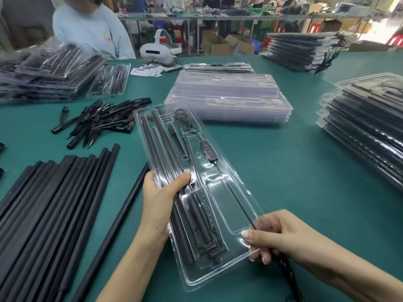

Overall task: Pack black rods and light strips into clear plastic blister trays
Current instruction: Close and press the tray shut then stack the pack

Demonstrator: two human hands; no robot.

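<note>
A clear blister tray [220,263] lies slanted in front of me over the green table. It holds long black rods [162,140], short rods [197,216] and a cable with a button controller [207,149]. My left hand [160,199] grips the tray's left edge, thumb pressing on the rods. My right hand [274,233] pinches the tray's near right corner and also holds a black light strip [287,273] whose thin cable runs up into the tray.
Loose black rods [54,205] lie at the left, a heap of small black spikes [102,120] behind them. Empty trays [229,99] are stacked ahead. Packed trays pile up at right [366,127], far right [303,49] and far left [48,73]. A person sits opposite, by a white headset [160,50].
</note>
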